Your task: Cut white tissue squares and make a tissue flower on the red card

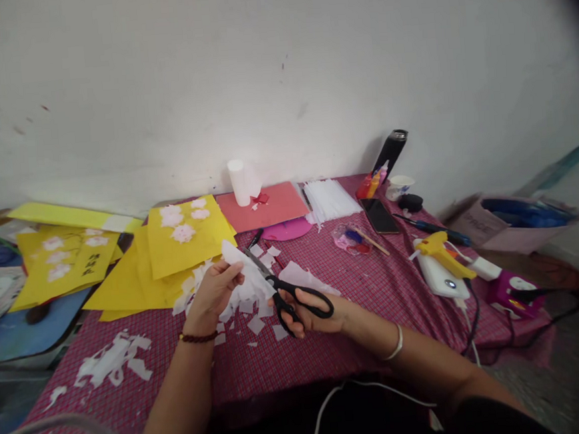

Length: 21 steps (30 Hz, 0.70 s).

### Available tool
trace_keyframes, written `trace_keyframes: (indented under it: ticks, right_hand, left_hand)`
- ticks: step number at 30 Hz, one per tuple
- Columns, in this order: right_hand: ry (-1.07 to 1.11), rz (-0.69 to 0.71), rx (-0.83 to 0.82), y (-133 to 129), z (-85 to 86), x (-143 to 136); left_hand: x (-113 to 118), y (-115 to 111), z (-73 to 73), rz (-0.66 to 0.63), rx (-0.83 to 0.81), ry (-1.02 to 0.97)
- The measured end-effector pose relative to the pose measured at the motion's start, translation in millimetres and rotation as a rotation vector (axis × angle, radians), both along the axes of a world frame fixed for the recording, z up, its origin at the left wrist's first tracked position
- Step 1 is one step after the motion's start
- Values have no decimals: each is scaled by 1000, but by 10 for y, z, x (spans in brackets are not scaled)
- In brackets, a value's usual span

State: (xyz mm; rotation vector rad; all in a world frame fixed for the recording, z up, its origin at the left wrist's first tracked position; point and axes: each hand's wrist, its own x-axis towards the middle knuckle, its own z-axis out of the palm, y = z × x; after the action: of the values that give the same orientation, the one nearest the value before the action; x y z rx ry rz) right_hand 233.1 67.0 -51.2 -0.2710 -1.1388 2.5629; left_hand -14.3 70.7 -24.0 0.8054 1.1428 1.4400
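My left hand (220, 284) pinches a piece of white tissue paper (233, 253) by its edge. In my right hand (307, 312) are black-handled scissors (295, 293), fingers through the loops, blades pointing up and left beside the paper. How far the blades are parted is hard to make out. Below both hands lie many small white paper squares (256, 324) on the red checked cloth. A larger white sheet (307, 276) rests just beyond the scissors.
Yellow cards with pink paper blossoms (183, 232) lie at left, near white scraps (113, 359). A white roll (239, 183) stands on red card (269, 208) by the wall. On the right are a phone (379, 215), a black flask (389, 150) and a yellow glue gun (443, 255) with cables.
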Motion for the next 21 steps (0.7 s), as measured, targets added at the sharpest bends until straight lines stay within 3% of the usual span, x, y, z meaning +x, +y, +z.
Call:
trace_keyframes:
  ticks: [6, 14, 21]
  right_hand:
    - [31, 52, -158, 45, -66, 14]
    - [22, -7, -189, 12, -5, -5]
    - [-47, -182, -60, -42, 87, -51]
  left_hand:
    - [47, -23, -13, -67, -39, 46]
    - [167, -49, -64, -248, -37, 180]
    - [217, -60, -102, -227, 39, -41]
